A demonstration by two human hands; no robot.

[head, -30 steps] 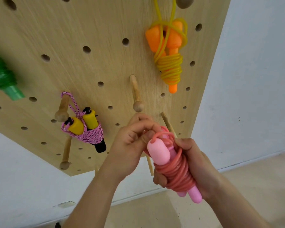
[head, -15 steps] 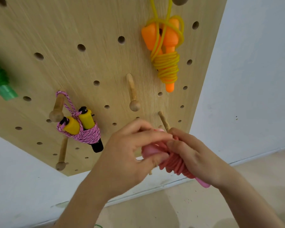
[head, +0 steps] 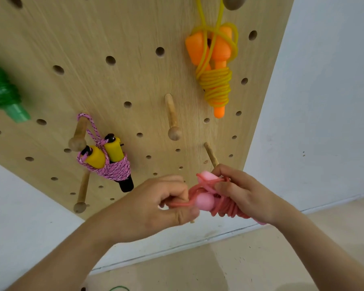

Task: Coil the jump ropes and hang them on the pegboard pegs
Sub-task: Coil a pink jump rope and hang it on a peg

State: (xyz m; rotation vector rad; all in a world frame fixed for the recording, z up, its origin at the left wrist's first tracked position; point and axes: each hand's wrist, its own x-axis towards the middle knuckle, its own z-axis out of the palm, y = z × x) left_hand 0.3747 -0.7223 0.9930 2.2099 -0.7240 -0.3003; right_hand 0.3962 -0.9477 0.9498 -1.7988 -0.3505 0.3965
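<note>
A coiled pink jump rope (head: 218, 201) with pale pink handles is held in front of the wooden pegboard (head: 124, 38). My right hand (head: 246, 194) grips the bundle from the right. My left hand (head: 153, 208) pinches a loop of its red-pink cord pulled out to the left. A bare peg (head: 211, 154) sticks out just above the bundle, another bare peg (head: 172, 120) up and left of it. A yellow rope with orange handles (head: 215, 74) hangs at the top. A pink braided rope with yellow handles (head: 107, 160) hangs on a left peg.
A green coiled rope (head: 3, 95) hangs at the left edge. Another bare peg (head: 82, 192) stands near the board's lower edge. White walls surround the board, and a beige floor lies below with a bit of green cord (head: 118, 288) at the bottom.
The bundle was turned from upright to lying sideways and lowered a little. My left hand moved over it, then drew a loop of cord out to the left.
</note>
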